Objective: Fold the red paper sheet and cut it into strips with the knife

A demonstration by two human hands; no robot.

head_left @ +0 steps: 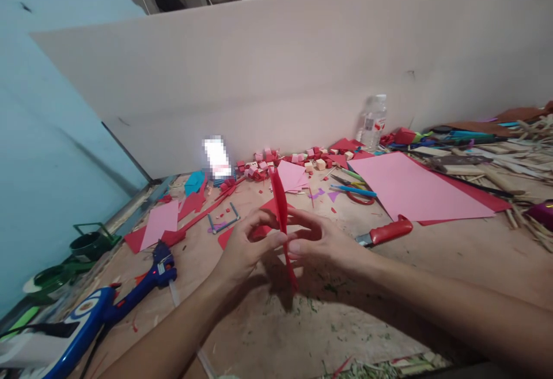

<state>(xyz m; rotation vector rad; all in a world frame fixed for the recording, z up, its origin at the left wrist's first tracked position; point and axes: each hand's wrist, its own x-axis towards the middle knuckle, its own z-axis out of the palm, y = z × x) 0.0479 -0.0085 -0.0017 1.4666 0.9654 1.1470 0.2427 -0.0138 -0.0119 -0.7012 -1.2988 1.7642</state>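
A thin red sheet of craft paper (281, 212) stands on edge between my two hands, seen almost edge-on above the wooden worktop (302, 321). My left hand (244, 246) pinches it from the left with thumb and fingers closed. My right hand (322, 241) pinches it from the right, fingertips meeting the left ones at the sheet. The lower tip of the red sheet points down toward the worktop.
A blue glue gun (142, 284) lies at the left. A red-handled cutter (386, 232), a large pink sheet (410, 189), scissors (356, 193), red and pink foam cubes (298, 157) and a plastic bottle (374, 121) lie behind. Sticks and scraps (510, 160) crowd the right. A board wall stands behind.
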